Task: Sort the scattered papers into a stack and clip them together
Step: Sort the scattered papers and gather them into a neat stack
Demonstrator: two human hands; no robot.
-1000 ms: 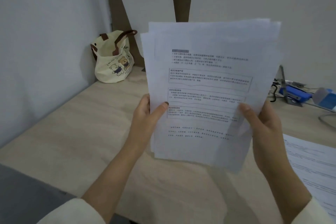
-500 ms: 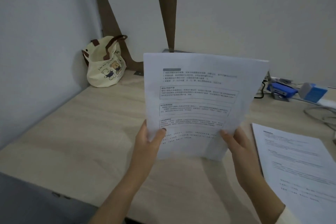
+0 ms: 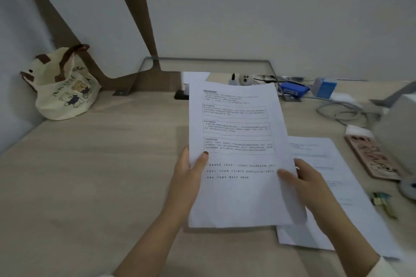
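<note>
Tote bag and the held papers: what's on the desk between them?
Nothing: in the head view, only bare desk lies between the tote bag and the held papers.

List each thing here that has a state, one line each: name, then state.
Stack: held up in both hands, unclipped.
Left hand: shut on stack's left edge.
Right hand: shut on stack's right edge.
Sheets: flat on desk, not yet gathered.
Tote bag: slumped in corner.

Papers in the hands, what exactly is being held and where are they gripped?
A stack of printed papers, held by both hands: the left hand pinches its left edge, thumb on the front, and the right hand grips its lower right edge.
</note>
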